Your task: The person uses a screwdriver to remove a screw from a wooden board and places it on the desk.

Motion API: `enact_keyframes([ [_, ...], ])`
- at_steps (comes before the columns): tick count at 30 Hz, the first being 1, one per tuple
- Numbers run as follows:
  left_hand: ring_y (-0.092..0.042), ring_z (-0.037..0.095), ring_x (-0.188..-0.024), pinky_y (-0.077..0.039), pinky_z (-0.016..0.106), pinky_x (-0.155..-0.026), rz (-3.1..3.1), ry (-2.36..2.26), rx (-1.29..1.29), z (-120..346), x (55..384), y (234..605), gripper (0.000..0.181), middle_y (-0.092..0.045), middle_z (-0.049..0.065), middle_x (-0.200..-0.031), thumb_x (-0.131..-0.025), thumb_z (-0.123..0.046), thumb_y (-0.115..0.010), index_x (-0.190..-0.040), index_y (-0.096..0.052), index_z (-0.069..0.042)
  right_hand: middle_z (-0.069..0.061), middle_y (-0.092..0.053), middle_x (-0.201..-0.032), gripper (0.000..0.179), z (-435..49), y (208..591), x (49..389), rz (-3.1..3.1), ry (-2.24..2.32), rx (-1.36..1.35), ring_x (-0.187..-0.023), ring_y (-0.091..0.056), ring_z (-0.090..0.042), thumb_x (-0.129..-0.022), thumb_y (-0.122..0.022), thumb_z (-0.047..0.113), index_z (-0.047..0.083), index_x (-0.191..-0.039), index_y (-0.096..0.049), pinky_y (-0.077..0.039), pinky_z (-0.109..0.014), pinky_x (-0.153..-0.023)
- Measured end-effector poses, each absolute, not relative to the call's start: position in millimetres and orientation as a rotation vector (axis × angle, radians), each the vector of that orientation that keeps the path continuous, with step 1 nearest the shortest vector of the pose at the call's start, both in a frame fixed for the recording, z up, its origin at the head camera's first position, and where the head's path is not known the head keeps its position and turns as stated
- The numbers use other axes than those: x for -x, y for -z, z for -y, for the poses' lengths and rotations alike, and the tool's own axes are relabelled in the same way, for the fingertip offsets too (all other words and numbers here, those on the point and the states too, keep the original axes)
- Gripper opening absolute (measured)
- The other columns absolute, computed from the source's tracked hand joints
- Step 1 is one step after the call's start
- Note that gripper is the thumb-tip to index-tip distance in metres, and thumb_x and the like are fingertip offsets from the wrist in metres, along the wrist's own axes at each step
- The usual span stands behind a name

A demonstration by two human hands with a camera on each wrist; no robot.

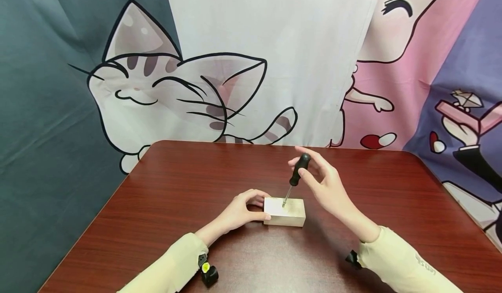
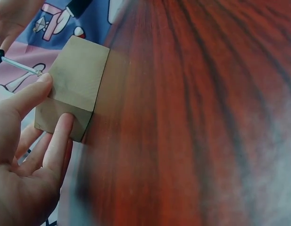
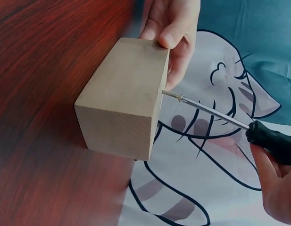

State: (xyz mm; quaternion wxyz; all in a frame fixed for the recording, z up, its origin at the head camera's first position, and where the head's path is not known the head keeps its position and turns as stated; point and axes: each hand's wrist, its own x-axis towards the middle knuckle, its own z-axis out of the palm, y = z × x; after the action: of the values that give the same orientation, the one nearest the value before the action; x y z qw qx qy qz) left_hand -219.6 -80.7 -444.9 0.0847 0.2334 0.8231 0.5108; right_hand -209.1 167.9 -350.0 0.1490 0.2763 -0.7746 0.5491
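Observation:
A pale wooden block (image 1: 285,220) lies on the table, and my left hand (image 1: 238,212) holds its left end between thumb and fingers. In the right wrist view a screw (image 3: 170,95) stands partly out of the block's top face. The tip of a screwdriver (image 3: 216,112) meets the screw's head. My right hand (image 1: 328,189) grips the black handle (image 1: 300,169) with the thumb on its near side and the fingers behind it. The screwdriver leans slightly to the right above the block.
The reddish-brown wooden table (image 1: 188,171) spreads around both hands. Behind it hangs a cloth backdrop (image 1: 313,31) printed with a cartoon cat and other figures. A small black device (image 1: 209,275) is strapped at the left cuff, another (image 1: 354,259) at the right cuff.

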Motion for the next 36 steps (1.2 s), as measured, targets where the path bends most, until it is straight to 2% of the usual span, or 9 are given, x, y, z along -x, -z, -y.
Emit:
enact_keyframes([
  [3, -0.068, 0.019, -0.107, -0.054, 0.034, -0.094, -2.465, -1.523, -0.705, 80.5, 219.3, 445.7, 0.047, -0.069, 0.002, -0.115, -0.077, -0.025, -0.086, -0.120, -0.067, -0.021, -0.023, -0.067, -0.116, 0.046, -166.2, 350.9, 210.1, 2.172, -1.672, -0.839, -0.104, -0.069, -0.006, -0.099, -0.053, -0.002, 0.010, -0.142, -0.045, -0.055, -0.020, -0.092],
  [6, -0.068, 0.020, -0.107, -0.054, 0.037, -0.095, -2.460, -1.523, -0.714, 80.3, 220.0, 446.2, 0.047, -0.068, 0.003, -0.114, -0.077, -0.024, -0.086, -0.119, -0.067, -0.020, -0.018, -0.067, -0.118, 0.040, -164.5, 352.1, 210.1, 2.151, -1.724, -0.795, -0.106, -0.068, -0.007, -0.097, -0.057, -0.001, 0.005, -0.135, -0.047, -0.056, -0.021, -0.090],
  [11, -0.068, 0.020, -0.106, -0.055, 0.037, -0.094, -2.448, -1.527, -0.720, 80.1, 221.0, 446.6, 0.046, -0.069, 0.004, -0.113, -0.077, -0.023, -0.086, -0.118, -0.067, -0.019, 0.003, -0.067, -0.102, 0.041, -163.7, 353.3, 208.6, 2.221, -1.607, -0.610, -0.081, -0.068, -0.010, -0.090, -0.073, 0.012, 0.019, -0.126, -0.056, -0.054, -0.020, -0.068],
  [13, -0.068, 0.019, -0.105, -0.055, 0.036, -0.094, -2.453, -1.523, -0.709, 80.0, 221.1, 446.7, 0.047, -0.069, 0.004, -0.113, -0.076, -0.023, -0.086, -0.119, -0.067, -0.018, 0.004, -0.066, -0.094, 0.041, -163.9, 353.1, 208.5, 2.243, -1.564, -0.570, -0.071, -0.065, -0.012, -0.089, -0.074, 0.016, 0.024, -0.125, -0.058, -0.050, -0.022, -0.061],
  [16, -0.068, 0.019, -0.105, -0.055, 0.034, -0.094, -2.464, -1.514, -0.698, 80.1, 220.9, 446.4, 0.048, -0.070, 0.004, -0.113, -0.076, -0.024, -0.086, -0.119, -0.066, -0.017, 0.000, -0.066, -0.089, 0.039, -164.1, 353.0, 208.7, 2.246, -1.582, -0.566, -0.068, -0.064, -0.013, -0.090, -0.073, 0.016, 0.025, -0.125, -0.058, -0.049, -0.024, -0.060],
  [22, -0.068, 0.019, -0.107, -0.054, 0.036, -0.095, -2.450, -1.511, -0.702, 80.9, 219.8, 444.5, 0.047, -0.069, 0.003, -0.114, -0.077, -0.024, -0.086, -0.119, -0.066, -0.020, -0.004, -0.068, -0.089, 0.037, -164.7, 351.9, 208.9, 2.229, -1.619, -0.599, -0.074, -0.066, -0.014, -0.091, -0.072, 0.016, 0.022, -0.126, -0.060, -0.052, -0.021, -0.063],
  [25, -0.067, 0.017, -0.107, -0.054, 0.034, -0.095, -2.443, -1.507, -0.704, 81.2, 219.6, 443.7, 0.047, -0.068, 0.001, -0.115, -0.077, -0.025, -0.085, -0.120, -0.065, -0.022, -0.003, -0.069, -0.094, 0.038, -165.9, 350.4, 208.7, 2.230, -1.618, -0.617, -0.083, -0.067, -0.009, -0.092, -0.071, 0.016, 0.022, -0.128, -0.061, -0.055, -0.017, -0.077],
  [29, -0.066, 0.014, -0.107, -0.053, 0.031, -0.095, -2.445, -1.504, -0.698, 81.5, 219.2, 442.7, 0.048, -0.067, -0.003, -0.115, -0.077, -0.025, -0.085, -0.121, -0.065, -0.024, 0.001, -0.070, -0.105, 0.042, -167.5, 348.4, 209.3, 2.236, -1.615, -0.645, -0.098, -0.068, -0.005, -0.093, -0.069, 0.014, 0.023, -0.133, -0.060, -0.052, -0.016, -0.094],
  [36, -0.066, 0.013, -0.108, -0.053, 0.032, -0.096, -2.453, -1.514, -0.720, 81.8, 218.1, 442.2, 0.050, -0.067, -0.002, -0.115, -0.077, -0.025, -0.085, -0.122, -0.065, -0.024, 0.010, -0.071, -0.109, 0.045, -166.9, 347.2, 210.6, 2.220, -1.642, -0.679, -0.105, -0.068, -0.003, -0.096, -0.063, 0.007, 0.019, -0.139, -0.057, -0.051, -0.015, -0.095],
])
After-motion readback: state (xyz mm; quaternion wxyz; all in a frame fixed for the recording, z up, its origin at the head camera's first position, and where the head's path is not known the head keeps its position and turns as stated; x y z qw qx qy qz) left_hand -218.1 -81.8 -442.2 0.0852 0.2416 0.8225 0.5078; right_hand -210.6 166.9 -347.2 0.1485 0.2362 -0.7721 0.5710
